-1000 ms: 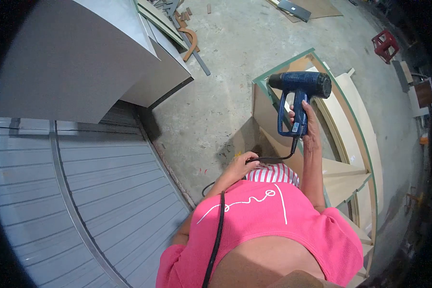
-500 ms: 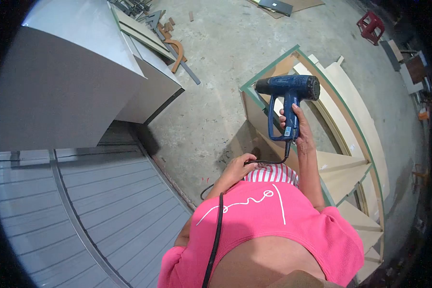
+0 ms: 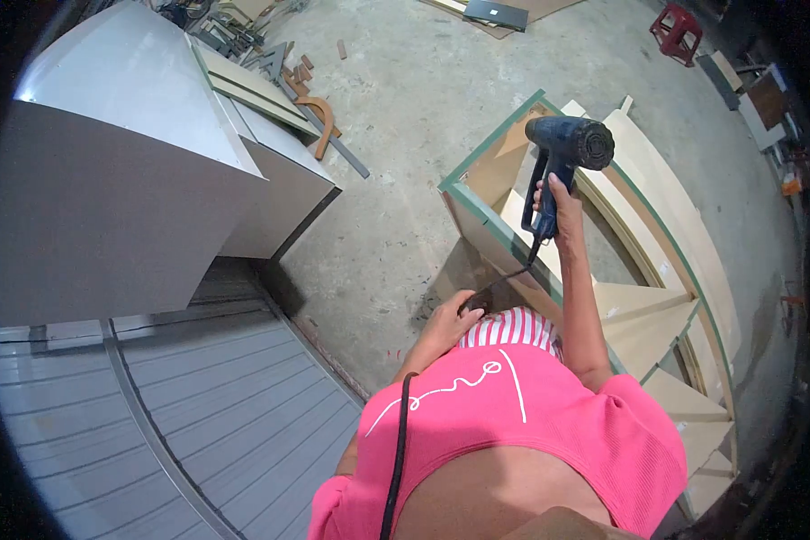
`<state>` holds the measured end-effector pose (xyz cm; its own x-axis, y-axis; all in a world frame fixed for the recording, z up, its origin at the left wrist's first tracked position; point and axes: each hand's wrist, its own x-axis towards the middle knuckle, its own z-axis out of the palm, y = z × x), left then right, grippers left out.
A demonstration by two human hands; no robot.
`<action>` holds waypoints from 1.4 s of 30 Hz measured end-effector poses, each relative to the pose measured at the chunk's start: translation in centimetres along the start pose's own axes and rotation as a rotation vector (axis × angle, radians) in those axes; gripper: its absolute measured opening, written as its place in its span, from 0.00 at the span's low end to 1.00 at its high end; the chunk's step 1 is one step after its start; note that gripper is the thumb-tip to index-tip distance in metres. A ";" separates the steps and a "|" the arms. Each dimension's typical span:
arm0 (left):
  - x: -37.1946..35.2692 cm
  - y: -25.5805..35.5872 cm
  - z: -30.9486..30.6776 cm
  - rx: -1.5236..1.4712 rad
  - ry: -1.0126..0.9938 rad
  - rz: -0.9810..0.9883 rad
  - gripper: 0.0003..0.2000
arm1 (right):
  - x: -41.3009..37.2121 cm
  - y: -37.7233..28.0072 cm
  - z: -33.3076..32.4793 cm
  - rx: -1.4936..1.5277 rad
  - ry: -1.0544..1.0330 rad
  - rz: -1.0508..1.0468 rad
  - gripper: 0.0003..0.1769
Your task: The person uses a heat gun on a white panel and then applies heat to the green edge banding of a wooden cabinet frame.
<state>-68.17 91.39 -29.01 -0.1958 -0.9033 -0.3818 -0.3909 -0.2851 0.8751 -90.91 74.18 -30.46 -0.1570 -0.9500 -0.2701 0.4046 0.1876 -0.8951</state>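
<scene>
A dark blue heat gun (image 3: 564,144) is gripped by its handle in my right hand (image 3: 564,209), above the curved wooden frame. That frame (image 3: 492,219) has green edges and pale triangular panels. The gun's black cord (image 3: 513,273) runs down from the handle to my left hand (image 3: 446,326), whose fingers are closed on it near the striped cloth (image 3: 510,328) at my waist. More of the cord hangs over the pink shirt (image 3: 549,405).
Grey panelled boxes (image 3: 126,207) stand at the left above a slatted grey surface (image 3: 234,387). Wood offcuts and a curved brown piece (image 3: 322,126) lie on the concrete floor (image 3: 378,243). A red stool (image 3: 676,34) is at the upper right.
The heat gun has moved up and slightly right and has turned, with its round rear end now facing more towards me. The view has shifted slightly.
</scene>
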 end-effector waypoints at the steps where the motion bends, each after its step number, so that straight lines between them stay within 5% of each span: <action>1: 0.4 -0.1 0.1 0.015 0.021 -0.015 0.18 | 0.7 0.2 0.2 0.029 -0.003 -0.023 0.15; 14: 2.1 -0.2 -0.1 0.032 0.088 0.041 0.21 | 4.6 2.4 0.7 -0.034 0.019 -0.205 0.16; 36: 2.7 1.2 -0.1 0.060 0.004 -0.064 0.24 | 5.4 2.4 -0.2 0.038 0.069 -0.186 0.14; 42: 2.3 -1.9 -2.6 -0.069 -0.005 -0.121 0.18 | 3.2 0.2 -0.6 0.042 0.111 -0.153 0.17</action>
<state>-65.57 89.00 -30.83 -0.1555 -0.8596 -0.4867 -0.3492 -0.4130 0.8411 -91.85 71.37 -31.70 -0.3173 -0.9327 -0.1716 0.4048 0.0304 -0.9139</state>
